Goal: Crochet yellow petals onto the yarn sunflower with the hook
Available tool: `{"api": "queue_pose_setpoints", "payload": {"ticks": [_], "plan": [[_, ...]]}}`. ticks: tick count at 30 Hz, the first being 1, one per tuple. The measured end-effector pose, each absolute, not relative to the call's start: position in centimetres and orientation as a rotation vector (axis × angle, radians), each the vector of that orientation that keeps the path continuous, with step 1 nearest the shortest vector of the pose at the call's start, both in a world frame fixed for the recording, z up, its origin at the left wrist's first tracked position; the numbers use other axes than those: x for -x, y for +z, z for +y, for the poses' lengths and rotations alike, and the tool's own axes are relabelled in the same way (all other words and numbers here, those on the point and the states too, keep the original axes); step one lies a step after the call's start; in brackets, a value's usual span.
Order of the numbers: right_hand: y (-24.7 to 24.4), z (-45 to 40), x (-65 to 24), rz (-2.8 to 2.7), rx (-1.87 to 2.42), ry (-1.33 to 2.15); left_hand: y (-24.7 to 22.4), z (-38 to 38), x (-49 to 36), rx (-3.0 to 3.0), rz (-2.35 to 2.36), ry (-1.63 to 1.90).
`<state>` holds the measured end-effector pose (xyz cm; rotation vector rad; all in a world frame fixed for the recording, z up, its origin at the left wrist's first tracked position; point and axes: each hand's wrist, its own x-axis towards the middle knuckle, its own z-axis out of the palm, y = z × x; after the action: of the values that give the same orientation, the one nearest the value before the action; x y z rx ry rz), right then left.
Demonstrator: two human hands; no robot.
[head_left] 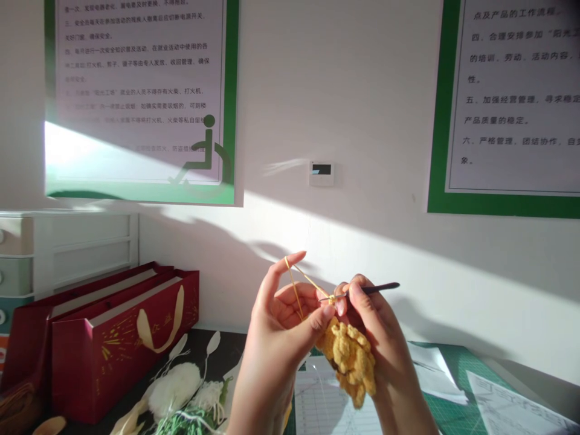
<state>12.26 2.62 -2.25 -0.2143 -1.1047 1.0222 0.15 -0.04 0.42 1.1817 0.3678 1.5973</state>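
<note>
One hook [383, 287], near level, tip leftward, pinched in right hand [379, 320]; left hand [275, 326] pinches yellow crochet piece [353, 356] hanging below hook, yarn [310, 279] over raised forefinger.

Both hands are bare. The left hand [280, 323], at six o'clock from the centre of the view, has slim fingers tapering to rounded tips, a slender index finger [270, 277] and a thumb [312, 326] that thickens into a full, rounded base. The right hand [379, 317], between four and five o'clock, has a similar slim build, its back smooth. The left forearm [258, 408], at six o'clock, and the right forearm [404, 405], at five, are uncovered down to the lower edge. Fingernail details are too small to tell.
</note>
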Motion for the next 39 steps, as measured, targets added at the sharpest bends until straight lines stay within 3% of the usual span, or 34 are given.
{"api": "queue_pose_setpoints", "payload": {"ticks": [10,13,16,18,20,24,35,39], "plan": [[-3.1,2.5,-12.3,-1.245,0.259,0.707,0.5,-0.2,0.1,-1.117,0.325,1.554],[-2.8,2.3,-13.1,-1.410,0.301,0.227,0.5,-0.3,0.2,-1.063,0.323,1.519],[-2.3,2.2,-14.2,-1.571,0.329,-0.547,0.3,-0.3,0.1,-1.032,0.345,1.515],[-2.2,2.1,-14.5,-1.567,0.311,-0.809,0.2,-0.2,0.2,-1.024,0.342,1.496],[-2.6,2.2,-14.3,-1.523,0.285,-0.733,0.2,-0.1,0.5,-1.025,0.315,1.417],[-3.6,2.6,-13.1,-1.428,0.127,-0.240,0.5,0.2,1.1,-1.040,0.246,1.225],[-2.0,1.6,-12.0,-1.157,0.099,0.568,0.6,0.6,2.1,-1.178,0.225,1.230],[-1.9,1.7,-12.1,-1.239,0.203,0.602,0.6,0.0,1.4,-1.195,0.294,1.351]]}}
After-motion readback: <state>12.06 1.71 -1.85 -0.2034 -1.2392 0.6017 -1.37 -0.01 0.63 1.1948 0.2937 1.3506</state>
